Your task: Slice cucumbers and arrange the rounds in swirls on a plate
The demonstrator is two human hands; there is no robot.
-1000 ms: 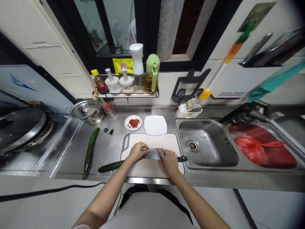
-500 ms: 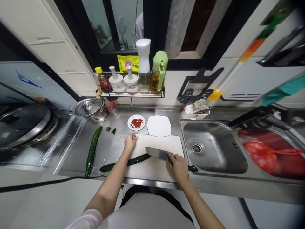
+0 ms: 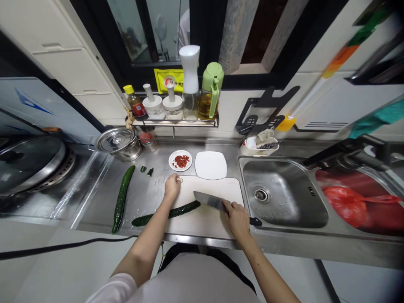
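Observation:
My right hand [image 3: 238, 218] is closed on a kitchen knife [image 3: 211, 200], whose blade points left over the white cutting board [image 3: 202, 227]. My left hand [image 3: 172, 186] is at the board's upper left corner, fingers closed at a thin, pale cucumber slice [image 3: 180, 180]. A dark green cucumber [image 3: 184, 209] lies across the board, passing under my left forearm, its right end just below the knife tip. Another whole cucumber [image 3: 122, 200] rests on the steel counter to the left.
Behind the board stand a plate of chopped red pieces [image 3: 173, 164] and a white square plate [image 3: 210, 165]. Two cucumber ends [image 3: 150, 172] lie on the counter. A lidded pot [image 3: 118, 143] stands left; the sink [image 3: 284, 198] is right. Above runs a condiment shelf [image 3: 179, 123].
The view has shifted very slightly. Both hands, the knife and the cucumbers keep practically the same places.

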